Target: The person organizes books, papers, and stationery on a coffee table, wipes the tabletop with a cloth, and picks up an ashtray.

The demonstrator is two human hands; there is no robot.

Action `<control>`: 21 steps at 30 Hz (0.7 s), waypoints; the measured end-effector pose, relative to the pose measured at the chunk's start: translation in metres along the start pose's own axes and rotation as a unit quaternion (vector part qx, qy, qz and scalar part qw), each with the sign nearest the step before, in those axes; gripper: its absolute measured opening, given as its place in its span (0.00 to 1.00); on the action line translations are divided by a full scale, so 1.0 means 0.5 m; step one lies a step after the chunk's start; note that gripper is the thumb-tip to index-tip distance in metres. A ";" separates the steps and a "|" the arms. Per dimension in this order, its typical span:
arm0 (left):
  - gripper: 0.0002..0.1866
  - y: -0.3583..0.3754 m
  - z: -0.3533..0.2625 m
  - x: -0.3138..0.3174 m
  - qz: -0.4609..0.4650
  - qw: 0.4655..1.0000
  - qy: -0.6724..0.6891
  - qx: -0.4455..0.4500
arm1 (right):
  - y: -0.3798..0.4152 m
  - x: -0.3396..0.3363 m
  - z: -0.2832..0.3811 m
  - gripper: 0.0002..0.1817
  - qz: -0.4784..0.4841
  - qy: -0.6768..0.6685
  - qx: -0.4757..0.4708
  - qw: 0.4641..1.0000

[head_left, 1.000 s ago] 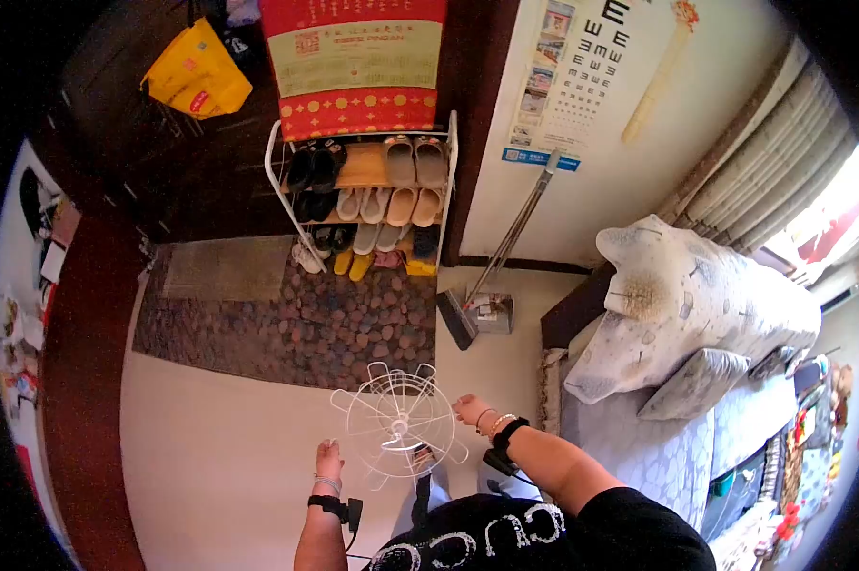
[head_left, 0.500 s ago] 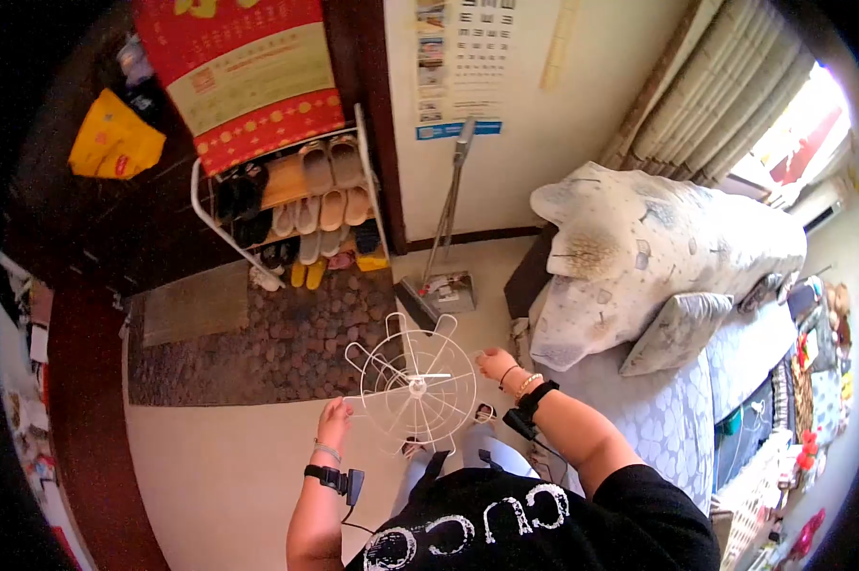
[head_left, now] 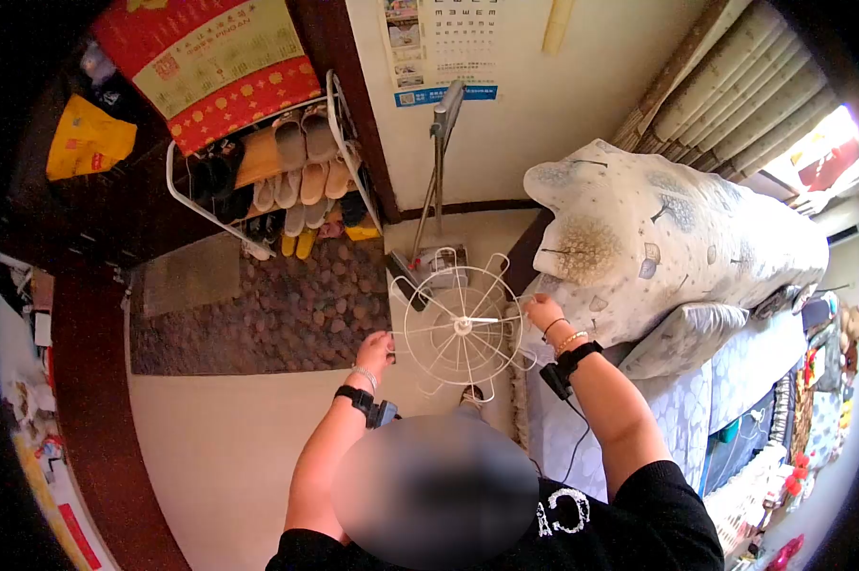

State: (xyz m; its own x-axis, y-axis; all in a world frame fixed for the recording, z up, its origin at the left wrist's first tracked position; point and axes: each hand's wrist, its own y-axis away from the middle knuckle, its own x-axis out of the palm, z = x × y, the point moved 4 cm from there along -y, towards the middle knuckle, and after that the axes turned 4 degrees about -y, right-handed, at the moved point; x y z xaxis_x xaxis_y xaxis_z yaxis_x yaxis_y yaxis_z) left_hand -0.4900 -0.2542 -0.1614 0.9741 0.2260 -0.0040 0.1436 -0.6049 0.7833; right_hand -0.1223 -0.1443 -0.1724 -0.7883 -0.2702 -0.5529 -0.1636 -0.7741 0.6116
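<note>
A round white wire rack (head_left: 463, 325) with spokes and looped prongs hangs in front of my body, above the floor. My left hand (head_left: 377, 351) is at its left edge, fingers curled round the rim wire. On the opposite side, my right hand (head_left: 543, 312) pinches the end of a wire loop. Both wrists carry bracelets and black straps with small devices. Below the rack, one of my feet (head_left: 473, 392) shows on the pale floor.
A shoe rack (head_left: 174, 181) stands at the back left, beside a pebble-patterned mat (head_left: 306, 314). Behind the wire rack are a broom and dustpan (head_left: 444, 264). A covered sofa (head_left: 677, 224) with a grey cushion (head_left: 686, 338) lies to the right.
The wire rack and both hands have moved up and to the right in view, away from my body. The room has shifted slightly as the head camera moved. Both hands keep their hold.
</note>
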 end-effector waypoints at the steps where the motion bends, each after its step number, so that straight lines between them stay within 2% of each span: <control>1: 0.19 -0.002 -0.018 0.018 0.000 1.000 -0.003 -0.004 | 0.009 -0.026 0.021 0.28 -0.026 0.012 0.007 1.000; 3: 0.19 -0.011 -0.035 0.048 0.005 1.000 -0.013 -0.017 | 0.002 -0.049 0.040 0.29 -0.004 0.018 0.010 1.000; 5: 0.13 -0.027 -0.040 0.064 -0.015 1.000 -0.016 0.009 | -0.014 -0.062 0.048 0.31 -0.029 0.045 -0.014 0.998; 7: 0.14 -0.045 -0.040 0.076 -0.020 1.000 -0.020 0.009 | -0.034 -0.063 0.046 0.33 0.002 0.030 0.002 1.000; 10: 0.11 -0.059 -0.047 0.101 0.005 0.999 -0.037 -0.026 | -0.058 -0.063 0.047 0.35 0.021 0.040 0.018 0.999; 12: 0.08 -0.060 -0.051 0.114 -0.034 0.998 -0.015 -0.041 | -0.071 -0.063 0.040 0.37 0.054 0.059 0.026 0.996; 14: 0.08 -0.070 -0.055 0.115 -0.036 0.999 -0.001 -0.028 | -0.132 -0.048 -0.012 0.35 0.033 0.063 -0.008 0.997; 16: 0.08 -0.075 -0.051 0.106 -0.039 0.999 0.012 -0.018 | -0.118 -0.050 -0.005 0.33 0.014 0.066 -0.040 0.997; 18: 0.12 -0.082 -0.055 0.106 0.024 0.999 0.020 0.005 | -0.093 -0.069 0.012 0.31 0.010 0.032 -0.072 0.997; 19: 0.12 -0.100 -0.035 0.109 0.023 0.999 0.023 0.007 | -0.092 -0.069 0.011 0.31 0.010 0.034 -0.076 0.996; 21: 0.16 -0.142 0.011 0.112 -0.033 0.999 0.030 0.028 | -0.096 -0.067 -0.001 0.29 -0.019 0.124 -0.018 0.992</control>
State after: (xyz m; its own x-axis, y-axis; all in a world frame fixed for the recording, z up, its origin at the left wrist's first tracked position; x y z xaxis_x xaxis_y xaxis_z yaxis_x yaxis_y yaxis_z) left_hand -0.4447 -0.2031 -0.2207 0.9501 0.3116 -0.0167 0.2191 -0.6279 0.7469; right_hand -0.0878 -0.0982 -0.1836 -0.6106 -0.3703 -0.7000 -0.1657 -0.8046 0.5702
